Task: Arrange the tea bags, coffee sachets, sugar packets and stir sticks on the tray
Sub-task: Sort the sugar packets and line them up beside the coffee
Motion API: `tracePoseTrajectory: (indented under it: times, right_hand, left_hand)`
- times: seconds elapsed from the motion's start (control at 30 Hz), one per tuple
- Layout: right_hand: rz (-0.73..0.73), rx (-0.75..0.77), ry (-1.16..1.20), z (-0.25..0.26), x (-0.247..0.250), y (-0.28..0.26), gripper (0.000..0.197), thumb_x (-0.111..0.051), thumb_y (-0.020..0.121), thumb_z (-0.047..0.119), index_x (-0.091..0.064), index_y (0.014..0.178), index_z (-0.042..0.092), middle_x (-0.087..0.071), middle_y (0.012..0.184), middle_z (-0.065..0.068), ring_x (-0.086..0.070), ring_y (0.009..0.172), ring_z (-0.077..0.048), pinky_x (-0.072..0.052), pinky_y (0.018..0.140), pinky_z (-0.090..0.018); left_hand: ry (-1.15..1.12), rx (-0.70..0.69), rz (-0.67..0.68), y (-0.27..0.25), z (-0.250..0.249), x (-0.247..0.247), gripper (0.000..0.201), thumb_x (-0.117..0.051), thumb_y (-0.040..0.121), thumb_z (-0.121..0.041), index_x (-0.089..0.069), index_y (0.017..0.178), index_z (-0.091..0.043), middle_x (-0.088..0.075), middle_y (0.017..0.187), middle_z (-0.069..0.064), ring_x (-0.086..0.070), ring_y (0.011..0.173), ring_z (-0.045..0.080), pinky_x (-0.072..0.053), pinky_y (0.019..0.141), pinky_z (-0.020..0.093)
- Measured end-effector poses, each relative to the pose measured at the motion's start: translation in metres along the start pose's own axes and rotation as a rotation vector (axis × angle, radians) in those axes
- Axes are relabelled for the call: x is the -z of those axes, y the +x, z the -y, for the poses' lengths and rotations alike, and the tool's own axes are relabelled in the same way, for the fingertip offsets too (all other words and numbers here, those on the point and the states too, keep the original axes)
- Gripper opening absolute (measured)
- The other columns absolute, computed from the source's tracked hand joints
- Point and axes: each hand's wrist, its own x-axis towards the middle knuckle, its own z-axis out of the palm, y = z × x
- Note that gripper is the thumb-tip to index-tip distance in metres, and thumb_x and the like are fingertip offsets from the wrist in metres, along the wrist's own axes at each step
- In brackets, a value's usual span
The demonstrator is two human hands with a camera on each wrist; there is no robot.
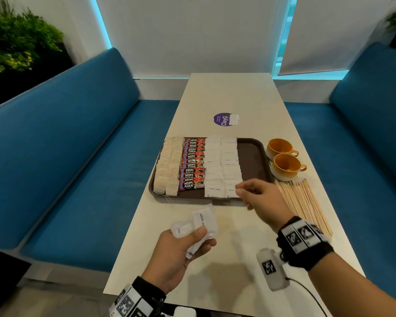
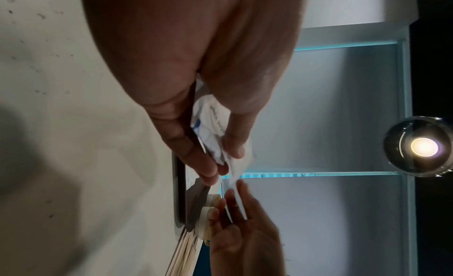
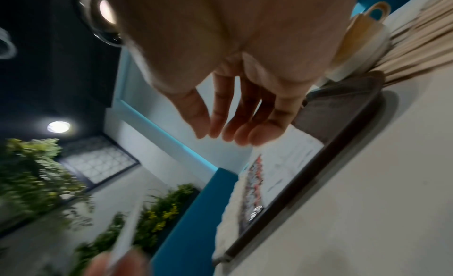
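1. Starting at the far left of the brown tray (image 1: 252, 154), two rows of tea bags (image 1: 167, 167) run front to back, overlapping like shingles.
2. Next along, the red Kopi Juan coffee sachets (image 1: 192, 165) sit in one stacked column, touching the tea bags on one side and the sugar on the other.
3. Then come two columns of white sugar packets (image 1: 222, 165), laid flat, reaching the tray's near rim.
4. Down in front, the left hand (image 1: 176, 250) is raised over the white table (image 1: 236, 99), thumb and curled fingers gripping a small crumpled bunch of spare sugar packets (image 1: 201, 223).
5. To its right, the right hand (image 1: 258, 197) hovers over the near corner of the sugar columns; the fingers hang loosely, slightly bent, and the right wrist view shows nothing in them.
6. The tray's right-hand part is bare brown.
7. Just off the tray's right edge, two orange cups (image 1: 284, 160) stand one behind the other, touching or nearly so.
8. Furthest right, the wooden stir sticks (image 1: 304, 202) lie on the table in a loose fan beside the nearer cup, off the tray.
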Motion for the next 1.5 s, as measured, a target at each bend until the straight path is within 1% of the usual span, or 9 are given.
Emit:
tracePoseTrajectory:
  times: [0.17, 0.4, 0.67, 0.77, 0.87, 1.03, 1.17, 1.3, 1.5]
  right_hand:
    - [0.267, 0.033, 0.233, 0.017, -0.006, -0.068, 0.025, -0.079, 0.085, 0.015, -0.067, 0.103, 0.002, -0.070, 0.094, -0.022, -0.068, 0.076, -0.024, -0.060, 0.070, -0.035]
    - [0.235, -0.045, 0.420, 0.007, -0.010, -0.093, 0.031, -0.077, 0.082, -0.005, -0.065, 0.111, -0.004, -0.075, 0.095, -0.025, -0.072, 0.078, -0.037, -0.063, 0.066, -0.038]
    - [0.366, -0.154, 0.383, -0.002, -0.018, -0.102, 0.031, -0.078, 0.079, -0.009, -0.063, 0.105, -0.015, -0.072, 0.087, -0.032, -0.068, 0.068, -0.036, -0.059, 0.063, -0.039]
    - [0.329, -0.170, 0.415, -0.002, -0.018, -0.102, 0.023, -0.074, 0.086, -0.004, -0.065, 0.106, -0.012, -0.072, 0.090, -0.033, -0.068, 0.070, -0.039, -0.059, 0.064, -0.040]
    - [0.284, -0.142, 0.447, 0.000, -0.014, -0.100, 0.013, -0.070, 0.091, -0.003, -0.069, 0.104, -0.007, -0.072, 0.091, -0.031, -0.068, 0.070, -0.038, -0.059, 0.064, -0.038]
    - [0.137, 0.096, 0.247, 0.003, -0.005, -0.097, 0.020, -0.082, 0.080, -0.001, -0.082, 0.088, 0.017, -0.074, 0.094, -0.004, -0.063, 0.073, -0.024, -0.057, 0.067, -0.033]
    - [0.164, 0.163, 0.155, -0.003, -0.002, -0.095, 0.024, -0.088, 0.070, 0.002, -0.084, 0.080, 0.024, -0.061, 0.097, 0.005, -0.057, 0.092, -0.036, -0.057, 0.079, -0.046]
    - [0.200, 0.169, 0.188, -0.004, -0.002, -0.094, 0.029, -0.082, 0.074, -0.009, -0.084, 0.080, 0.019, -0.061, 0.100, 0.006, -0.062, 0.096, -0.026, -0.058, 0.080, -0.042]
    - [0.277, 0.080, 0.599, -0.002, -0.005, -0.097, 0.051, -0.056, 0.075, -0.018, -0.068, 0.115, 0.012, -0.070, 0.109, -0.018, -0.070, 0.089, -0.036, -0.061, 0.083, -0.047]
  left_hand:
    - [0.087, 0.000, 0.024, -0.001, 0.004, -0.010, 0.031, -0.077, 0.083, -0.010, -0.074, 0.112, 0.002, -0.074, 0.097, 0.021, -0.068, 0.077, 0.029, -0.058, 0.066, 0.028]
    - [0.224, -0.037, 0.054, -0.007, 0.008, -0.021, 0.024, -0.085, 0.071, -0.019, -0.070, 0.082, -0.003, -0.061, 0.073, 0.013, -0.059, 0.064, 0.020, -0.048, 0.060, 0.025]
    - [0.073, -0.090, -0.067, -0.010, 0.004, -0.027, 0.036, -0.069, 0.086, -0.035, -0.069, 0.091, 0.001, -0.062, 0.077, 0.011, -0.060, 0.073, 0.023, -0.053, 0.066, 0.031]
    - [0.051, -0.049, -0.059, -0.009, 0.004, -0.024, 0.039, -0.073, 0.082, -0.040, -0.071, 0.091, -0.003, -0.064, 0.085, 0.014, -0.061, 0.079, 0.025, -0.052, 0.077, 0.037]
    - [0.074, -0.004, 0.002, -0.011, 0.008, -0.020, 0.045, -0.087, 0.074, -0.032, -0.069, 0.098, 0.003, -0.060, 0.087, 0.014, -0.056, 0.072, 0.020, -0.049, 0.067, 0.029]
    - [-0.003, 0.144, -0.034, -0.013, 0.007, -0.024, 0.040, -0.071, 0.089, -0.040, -0.066, 0.095, -0.001, -0.063, 0.086, 0.019, -0.060, 0.068, 0.027, -0.052, 0.067, 0.034]
    - [-0.075, 0.137, 0.091, -0.015, 0.004, -0.024, 0.027, -0.075, 0.086, -0.016, -0.066, 0.104, 0.003, -0.063, 0.089, 0.017, -0.060, 0.070, 0.025, -0.055, 0.063, 0.027]
    - [0.036, 0.037, 0.083, -0.012, 0.004, -0.025, 0.022, -0.075, 0.082, 0.001, -0.065, 0.101, 0.000, -0.062, 0.084, 0.016, -0.062, 0.071, 0.022, -0.053, 0.068, 0.028]
    - [-0.080, -0.091, 0.062, -0.007, 0.008, -0.027, 0.015, -0.070, 0.081, 0.005, -0.067, 0.096, 0.006, -0.071, 0.094, 0.023, -0.070, 0.081, 0.025, -0.060, 0.076, 0.028]
